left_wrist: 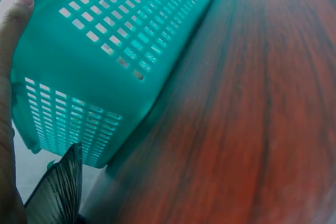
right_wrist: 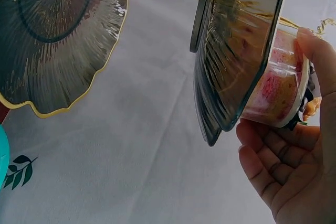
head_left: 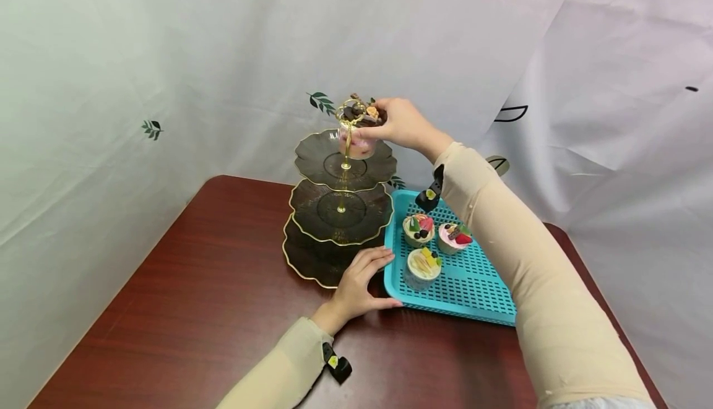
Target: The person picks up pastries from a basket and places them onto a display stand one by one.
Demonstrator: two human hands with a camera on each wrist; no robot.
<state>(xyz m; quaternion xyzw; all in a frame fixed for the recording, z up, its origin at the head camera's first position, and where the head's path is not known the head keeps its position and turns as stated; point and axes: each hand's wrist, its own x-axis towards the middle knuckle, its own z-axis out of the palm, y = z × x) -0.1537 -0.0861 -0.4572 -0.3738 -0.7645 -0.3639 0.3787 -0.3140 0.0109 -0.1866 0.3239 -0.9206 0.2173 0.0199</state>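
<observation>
My right hand (head_left: 403,125) grips a clear dessert cup (right_wrist: 275,80) of pink layered cake topped with dark chocolate pieces. The cup is at the top plate (head_left: 317,158) of a three-tier stand, beside its gold handle (head_left: 348,146). In the right wrist view, the cup's lower part shows through the smoky ribbed plate. Down at the table, my left hand (head_left: 356,285) touches the near left corner of a turquoise basket tray (head_left: 445,305), its fingers along the left rim and thumb at the front. The left wrist view shows the perforated tray side with a finger (left_wrist: 16,19) at the rim.
Three decorated dessert cups stand in the tray: one with a strawberry and berries (head_left: 419,231), a pink one (head_left: 452,239) and a fruit-topped one (head_left: 422,268). The stand's gold-edged lower plates (head_left: 303,266) sit close to the tray. Pale cloth (head_left: 223,56) hangs behind the reddish-brown table (head_left: 184,285).
</observation>
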